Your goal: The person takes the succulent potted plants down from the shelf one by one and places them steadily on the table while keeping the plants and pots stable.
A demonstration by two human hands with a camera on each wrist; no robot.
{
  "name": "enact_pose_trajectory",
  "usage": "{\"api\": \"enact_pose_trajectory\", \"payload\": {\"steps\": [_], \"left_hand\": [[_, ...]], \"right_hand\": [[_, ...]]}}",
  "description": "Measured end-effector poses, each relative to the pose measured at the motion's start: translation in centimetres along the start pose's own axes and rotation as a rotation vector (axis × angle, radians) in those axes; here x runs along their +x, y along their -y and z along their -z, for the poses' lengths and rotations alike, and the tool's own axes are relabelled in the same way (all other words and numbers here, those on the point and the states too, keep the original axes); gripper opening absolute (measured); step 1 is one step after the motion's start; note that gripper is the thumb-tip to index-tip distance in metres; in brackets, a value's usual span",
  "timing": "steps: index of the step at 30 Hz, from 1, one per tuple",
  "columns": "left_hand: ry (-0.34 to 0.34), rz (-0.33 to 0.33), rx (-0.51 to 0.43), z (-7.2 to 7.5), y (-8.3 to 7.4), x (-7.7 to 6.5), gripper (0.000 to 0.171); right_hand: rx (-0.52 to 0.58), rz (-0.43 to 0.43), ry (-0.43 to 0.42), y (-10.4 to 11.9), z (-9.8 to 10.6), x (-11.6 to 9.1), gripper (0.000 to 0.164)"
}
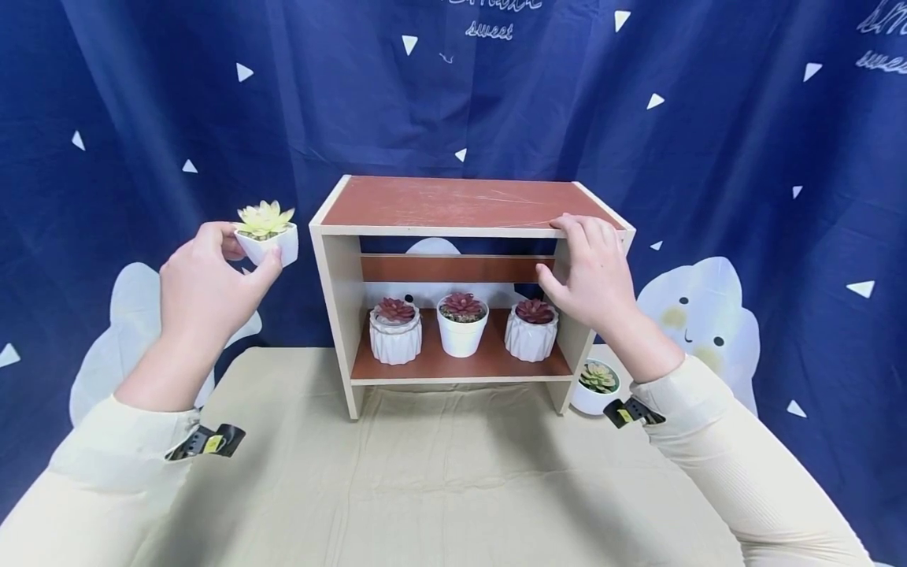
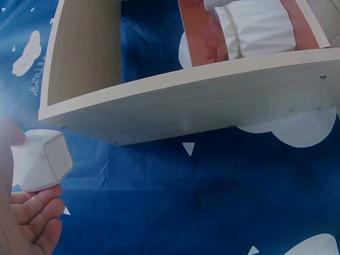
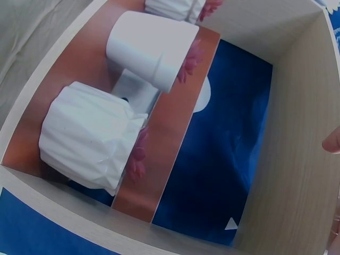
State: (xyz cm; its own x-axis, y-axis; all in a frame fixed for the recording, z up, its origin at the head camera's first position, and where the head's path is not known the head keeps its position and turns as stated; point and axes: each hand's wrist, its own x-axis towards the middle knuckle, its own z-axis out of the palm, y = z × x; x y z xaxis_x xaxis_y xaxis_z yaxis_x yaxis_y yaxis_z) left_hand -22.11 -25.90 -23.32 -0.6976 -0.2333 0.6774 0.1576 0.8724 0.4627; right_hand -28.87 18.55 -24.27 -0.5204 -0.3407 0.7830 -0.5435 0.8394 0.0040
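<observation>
My left hand (image 1: 209,279) pinches a white angular pot with a yellow-green succulent (image 1: 265,224), held up just left of the shelf's top corner. In the left wrist view the flat base of this white pot (image 2: 45,159) shows, thumb on one side and fingers on the other. My right hand (image 1: 591,268) rests at the front right edge of the small wooden shelf (image 1: 453,205), fingertips on its reddish-brown top and thumb below the edge. Inside stand a ribbed white pot (image 1: 395,339) at left, a smooth white pot (image 1: 462,335) in the middle and another ribbed pot (image 1: 531,337) at right, each with a dark red succulent.
A round white pot with a green succulent (image 1: 595,386) stands on the table beside the shelf's right side, partly behind the right wrist. A beige cloth (image 1: 397,480) covers the table. Behind hangs a dark blue curtain (image 1: 453,102) with white triangles and cloud figures.
</observation>
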Motion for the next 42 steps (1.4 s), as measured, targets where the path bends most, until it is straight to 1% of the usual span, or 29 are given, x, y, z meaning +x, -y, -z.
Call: {"api": "enact_pose_trajectory", "payload": {"steps": [3,7,13,21,31,37,42], "left_hand": [[0.008,0.009,0.0,-0.1,0.1,-0.3,0.063],[0.036,0.025,0.007,-0.4,0.4,-0.8,0.063],[0.073,0.045,0.014,-1.2,1.0,-1.3,0.065],[0.094,0.074,0.003,-2.0,1.8,-2.1,0.067],[0.159,0.119,0.003,-2.8,2.9,-3.2,0.07],[0.151,0.115,0.003,-3.4,3.4,-3.7,0.068],[0.152,0.134,-0.014,-3.9,3.8,-4.3,0.067]], "right_hand": [[0.0,0.003,-0.003,0.0,0.0,0.0,0.06],[0.003,0.005,-0.004,-0.1,0.0,0.0,0.061],[-0.001,0.006,-0.006,-0.1,-0.1,0.0,0.061],[0.0,0.009,-0.02,-0.1,-0.1,0.0,0.06],[-0.006,0.017,-0.022,0.0,-0.2,0.0,0.061],[-0.005,0.02,-0.025,0.0,-0.2,0.0,0.061],[-0.004,0.018,-0.025,0.0,-0.3,-0.1,0.061]]}}
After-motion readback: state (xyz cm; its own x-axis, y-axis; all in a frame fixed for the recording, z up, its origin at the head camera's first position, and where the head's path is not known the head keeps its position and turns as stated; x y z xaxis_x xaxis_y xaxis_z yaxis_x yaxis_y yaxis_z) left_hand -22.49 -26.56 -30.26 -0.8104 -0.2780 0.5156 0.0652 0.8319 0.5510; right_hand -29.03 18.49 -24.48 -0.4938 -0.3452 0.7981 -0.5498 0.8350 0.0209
